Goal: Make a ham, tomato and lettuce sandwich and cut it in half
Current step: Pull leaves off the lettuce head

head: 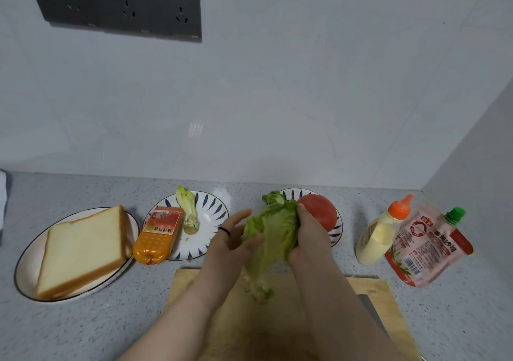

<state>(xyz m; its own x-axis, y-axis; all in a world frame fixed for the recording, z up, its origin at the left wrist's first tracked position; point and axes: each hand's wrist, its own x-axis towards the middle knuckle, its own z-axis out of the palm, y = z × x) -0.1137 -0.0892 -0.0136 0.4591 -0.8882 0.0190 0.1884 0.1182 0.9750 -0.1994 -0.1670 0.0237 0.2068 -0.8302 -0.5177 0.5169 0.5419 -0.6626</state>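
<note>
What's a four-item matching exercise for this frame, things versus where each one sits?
Things:
1. bread
2. tomato
3. lettuce leaf
4. lettuce core

Places:
A. gripped by the right hand, touched by the left hand, above the cutting board
B. on the plain plate, far left
C. on the middle patterned plate, beside the ham pack
D. on the right patterned plate, behind the right hand

Pairs: 1-B; 2-D; 3-A; 4-C

right hand [308,235] gripping lettuce [273,228], left hand [231,240] touching it
</note>
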